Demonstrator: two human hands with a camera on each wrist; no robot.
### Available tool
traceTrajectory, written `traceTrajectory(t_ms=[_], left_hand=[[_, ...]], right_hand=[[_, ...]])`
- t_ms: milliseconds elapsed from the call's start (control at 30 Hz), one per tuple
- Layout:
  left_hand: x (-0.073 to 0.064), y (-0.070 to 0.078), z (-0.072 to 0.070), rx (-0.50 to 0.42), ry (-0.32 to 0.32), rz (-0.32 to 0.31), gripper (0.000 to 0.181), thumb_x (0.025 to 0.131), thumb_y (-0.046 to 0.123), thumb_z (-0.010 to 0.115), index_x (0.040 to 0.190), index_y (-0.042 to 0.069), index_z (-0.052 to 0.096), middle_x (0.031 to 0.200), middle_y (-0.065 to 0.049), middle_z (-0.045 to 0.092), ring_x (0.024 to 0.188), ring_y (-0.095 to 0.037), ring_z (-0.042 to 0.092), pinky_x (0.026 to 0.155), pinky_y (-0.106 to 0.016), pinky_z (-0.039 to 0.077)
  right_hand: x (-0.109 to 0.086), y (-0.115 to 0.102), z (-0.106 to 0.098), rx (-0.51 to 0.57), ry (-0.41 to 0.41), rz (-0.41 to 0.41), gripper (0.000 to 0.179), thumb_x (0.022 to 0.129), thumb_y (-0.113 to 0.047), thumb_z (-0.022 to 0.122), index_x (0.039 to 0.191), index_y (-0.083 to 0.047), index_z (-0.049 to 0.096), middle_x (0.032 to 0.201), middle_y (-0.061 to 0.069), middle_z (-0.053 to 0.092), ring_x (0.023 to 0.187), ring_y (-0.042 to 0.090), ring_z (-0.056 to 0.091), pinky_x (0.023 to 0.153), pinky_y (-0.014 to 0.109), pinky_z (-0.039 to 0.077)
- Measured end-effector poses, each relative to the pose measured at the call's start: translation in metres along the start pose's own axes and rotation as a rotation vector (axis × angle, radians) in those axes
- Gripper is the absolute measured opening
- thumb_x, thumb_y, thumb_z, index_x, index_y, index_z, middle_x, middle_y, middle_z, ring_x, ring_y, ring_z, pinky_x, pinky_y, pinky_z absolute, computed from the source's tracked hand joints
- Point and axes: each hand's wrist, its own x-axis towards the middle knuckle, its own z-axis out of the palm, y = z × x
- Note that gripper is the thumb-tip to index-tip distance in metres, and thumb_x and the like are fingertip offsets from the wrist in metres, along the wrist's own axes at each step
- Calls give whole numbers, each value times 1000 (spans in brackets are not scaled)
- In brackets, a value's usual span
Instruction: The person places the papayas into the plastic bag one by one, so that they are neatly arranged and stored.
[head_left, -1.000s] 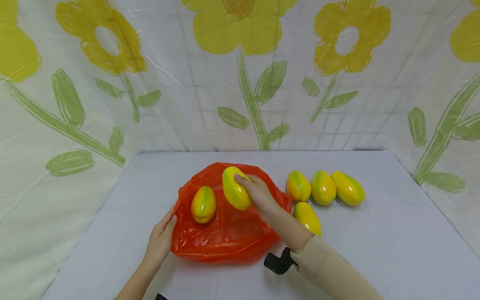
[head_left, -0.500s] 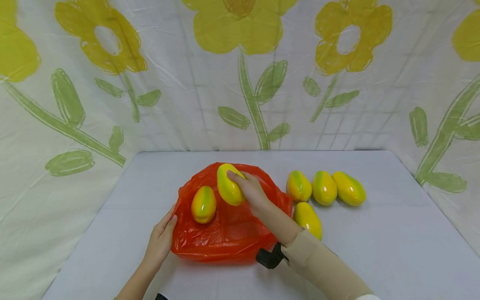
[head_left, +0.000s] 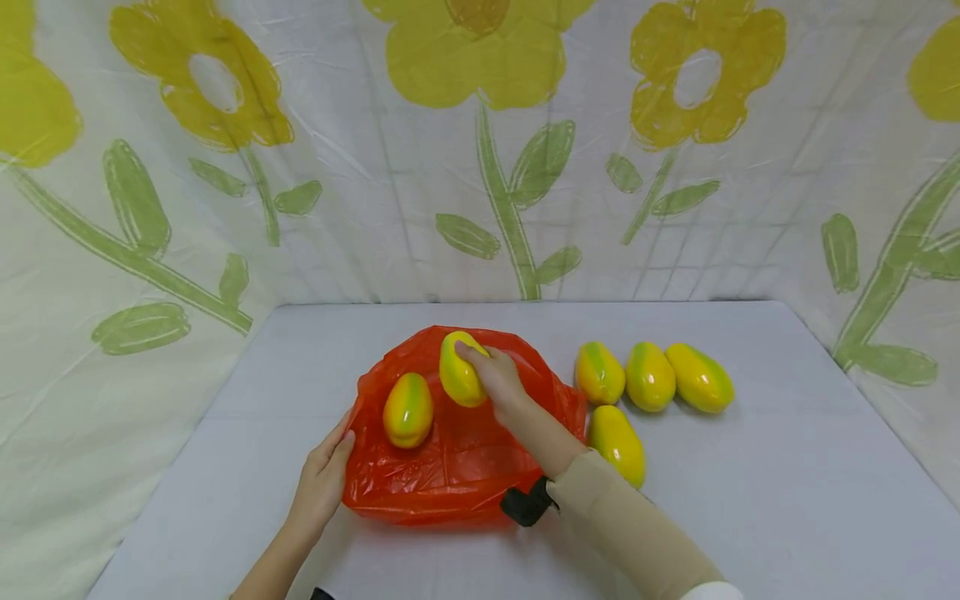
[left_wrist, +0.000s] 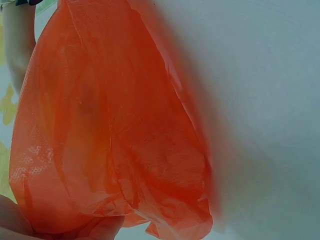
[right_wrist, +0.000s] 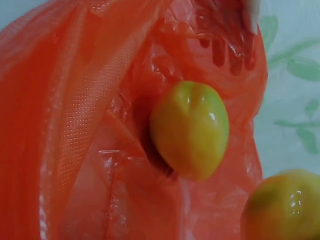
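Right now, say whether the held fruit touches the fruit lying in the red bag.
Apart: the head view shows the red bag between the held fruit and the lying fruit.

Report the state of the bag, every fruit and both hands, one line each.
Red bag: open, mouth spread wide.
Bagged fruit: lying inside the bag.
Held fruit: gripped, at the bag's mouth.
Row of three fruits: lying on the table.
Nearer fruit: lying beside the bag.
Left hand: holding the bag's edge.
Right hand: gripping a fruit.
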Motion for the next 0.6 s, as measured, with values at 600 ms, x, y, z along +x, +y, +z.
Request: traceTrajectory(t_ms=[600], left_hand=[[-1,0,-1,-9,10,-18,49,107,18,33,151,-2,26,154,-22,28,142,-40,25,111,-52,28]], right_hand=[[9,22,11,-33,22,57,62,94,-39,61,136,4,45,114,14,55,103,28,53,95,42,49]])
